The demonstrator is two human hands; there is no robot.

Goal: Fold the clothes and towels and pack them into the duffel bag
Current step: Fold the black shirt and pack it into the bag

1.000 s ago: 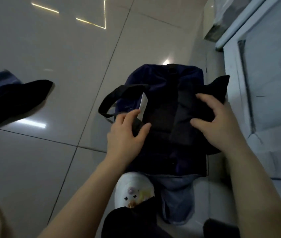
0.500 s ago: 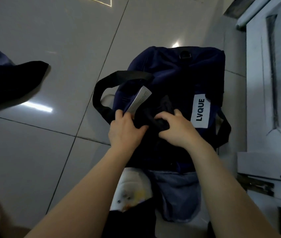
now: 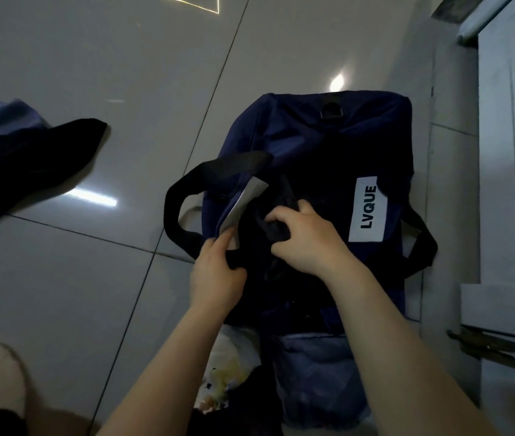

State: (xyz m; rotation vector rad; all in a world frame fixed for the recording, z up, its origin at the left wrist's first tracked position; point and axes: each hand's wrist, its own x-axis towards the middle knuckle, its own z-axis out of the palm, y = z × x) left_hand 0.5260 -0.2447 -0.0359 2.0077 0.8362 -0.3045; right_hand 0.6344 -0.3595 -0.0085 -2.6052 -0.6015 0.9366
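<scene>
Head view: nearest on the tiled floor (image 3: 77,294), a pale-blue garment (image 3: 319,372) and a white printed cloth (image 3: 231,363) lie against the near end of the navy duffel bag (image 3: 312,136). Over the bag's middle, the left hand (image 3: 215,275) pinches the near-left edge of its opening beside a white paper tag (image 3: 243,202); the right hand (image 3: 309,240) grips a bunched black garment (image 3: 276,228) right at the opening. LVQUE label (image 3: 368,209) sits right of it, black handle (image 3: 206,184) loops left. Far left lies dark clothing (image 3: 14,165).
</scene>
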